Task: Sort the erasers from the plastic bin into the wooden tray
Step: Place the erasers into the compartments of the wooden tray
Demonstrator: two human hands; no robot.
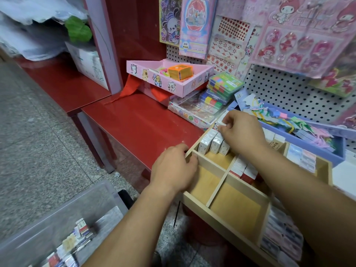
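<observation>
Reaches forward with both arms: left hand (173,166) grips wooden tray (237,209) rim, right hand (240,130) pinches white eraser (221,124).

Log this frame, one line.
placing | right hand pinches eraser at far-left compartment | left hand grips wooden tray wall | plastic bin not empty

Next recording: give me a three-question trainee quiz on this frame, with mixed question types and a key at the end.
1. True or false: the left hand grips the left rim of the pale wooden divided tray.
2. What does the right hand pinch over the tray's far-left compartment? A) a small white wrapped eraser B) an orange box C) a green pad
3. Fill in: loose erasers lie in the clear plastic bin at the view's lower ____.
Key: 1 true; 2 A; 3 left.
</observation>
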